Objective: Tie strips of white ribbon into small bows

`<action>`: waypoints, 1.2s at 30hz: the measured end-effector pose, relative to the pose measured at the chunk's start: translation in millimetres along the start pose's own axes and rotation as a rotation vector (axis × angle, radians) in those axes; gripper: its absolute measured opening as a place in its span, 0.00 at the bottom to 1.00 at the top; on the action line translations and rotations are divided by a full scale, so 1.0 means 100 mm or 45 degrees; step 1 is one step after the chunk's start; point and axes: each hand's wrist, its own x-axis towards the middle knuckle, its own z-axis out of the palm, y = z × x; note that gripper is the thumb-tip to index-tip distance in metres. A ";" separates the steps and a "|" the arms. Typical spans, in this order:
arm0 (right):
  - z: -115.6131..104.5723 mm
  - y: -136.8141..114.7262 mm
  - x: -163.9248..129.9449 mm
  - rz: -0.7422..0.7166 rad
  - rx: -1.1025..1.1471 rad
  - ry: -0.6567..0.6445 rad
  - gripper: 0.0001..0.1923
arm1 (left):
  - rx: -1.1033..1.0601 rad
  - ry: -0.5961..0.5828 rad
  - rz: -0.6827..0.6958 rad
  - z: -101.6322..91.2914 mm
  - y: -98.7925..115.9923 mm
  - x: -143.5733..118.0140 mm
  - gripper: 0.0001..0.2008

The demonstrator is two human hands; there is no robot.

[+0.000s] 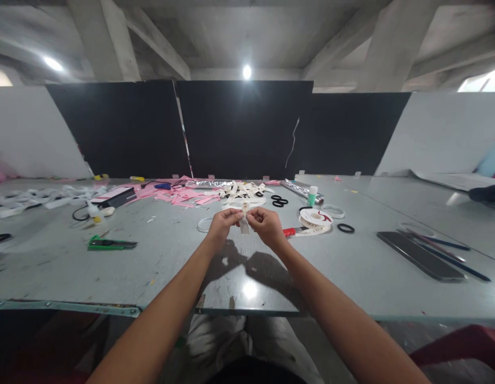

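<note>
My left hand (224, 226) and my right hand (267, 224) meet above the middle of the table, thumbs and fingers pinched. Between them they hold a cream ribbon (245, 226); one end stands up above the fingertips and a tail hangs below. Small dark marks show on its upper part, too small to read. Just right of my right hand lies a red-handled tool (289, 232), partly hidden. Beyond it sits a spool of printed cream ribbon (314, 217), its loose end on the table. A heap of cream ribbon pieces (243, 190) lies behind my hands.
Pink strips (191, 194) spread across the back. A green cutter knife (111, 244) lies left, a glue stick (312, 196) and black rings (278, 200) right of centre. Farther right are a phone (419, 255) and pens (451, 258). Dark panels (243, 128) close off the far edge.
</note>
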 end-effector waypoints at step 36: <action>-0.02 0.02 -0.03 -0.189 -0.526 0.096 0.07 | 1.443 0.226 0.932 0.07 0.13 -0.23 0.07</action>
